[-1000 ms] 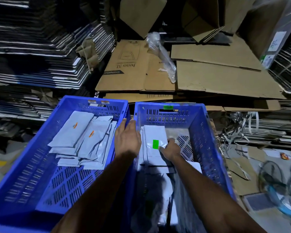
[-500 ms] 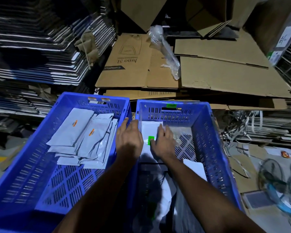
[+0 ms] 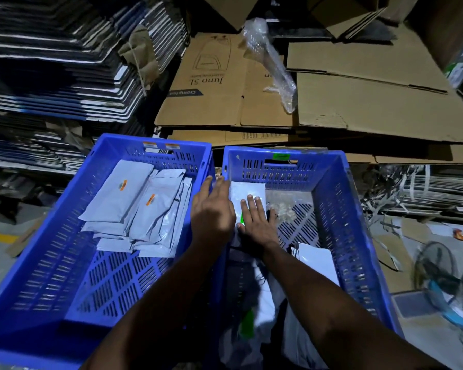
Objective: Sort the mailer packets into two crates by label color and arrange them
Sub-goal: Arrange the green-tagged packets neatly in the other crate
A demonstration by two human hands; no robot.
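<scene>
green-label packet (image 3: pixel 247 193) flat under right hand (image 3: pixel 254 220) fingers (image 3: pixel 251 205)

I'm seeing dim light brightening beyond the fingers (image 3: pixel 251 206), shadows pooling nearer me, edges bending and blurring.

Flattened cardboard boxes (image 3: pixel 364 102) are lying piled behind, with a clear crumpled plastic bag (image 3: pixel 271 62) resting on them. Stacks of dark folded sheets (image 3: pixel 59 65) are rising at left, while a fan (image 3: pixel 444 284) is standing on the floor at right.
</scene>
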